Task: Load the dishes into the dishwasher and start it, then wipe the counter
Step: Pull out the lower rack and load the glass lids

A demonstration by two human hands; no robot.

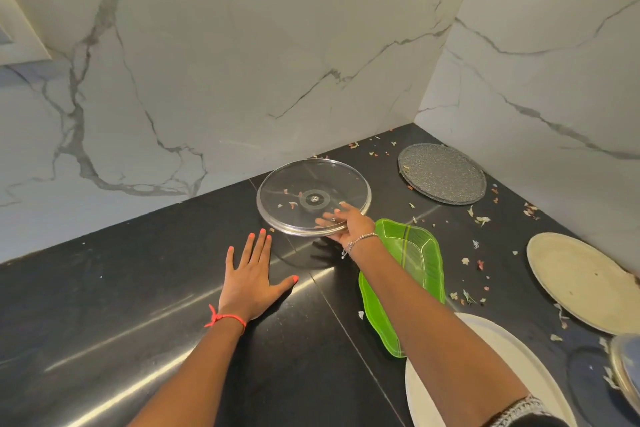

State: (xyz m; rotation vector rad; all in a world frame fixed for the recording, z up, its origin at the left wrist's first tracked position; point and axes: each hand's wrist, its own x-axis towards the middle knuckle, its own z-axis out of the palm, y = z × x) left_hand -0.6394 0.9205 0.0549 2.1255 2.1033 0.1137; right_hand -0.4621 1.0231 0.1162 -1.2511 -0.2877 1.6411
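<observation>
— Where is the lid [313,199]?

— In the person's right hand [349,224], off the counter [138,305], near the corner of the marble wall [242,62]. It is clear glass with a metal rim and a screw at its middle, and a few scraps stick to it. Its shadow lies on the counter below.

— How does the hand hold it?

— By the near edge. The thumb and fingers pinch the rim, and some fingers show at the glass. A bracelet [360,241] sits on that wrist.

— And the left hand [251,276]?

— Flat and wide, palm down, fingers spread, holding nothing. It lies low over the counter just left of the lid's shadow; whether it presses down cannot be told. A red string [225,317] is tied round its wrist.

— What else is on the counter?

— A green tray [412,263] just right of the lid, partly under the right forearm. Behind it, toward the corner, a grey plate [441,173]. At the right edge, a beige plate [581,281]. Nearest the person, a white plate [519,357], partly hidden by the arm. Food scraps [481,218] are scattered between the plates, mostly on the right side.
</observation>
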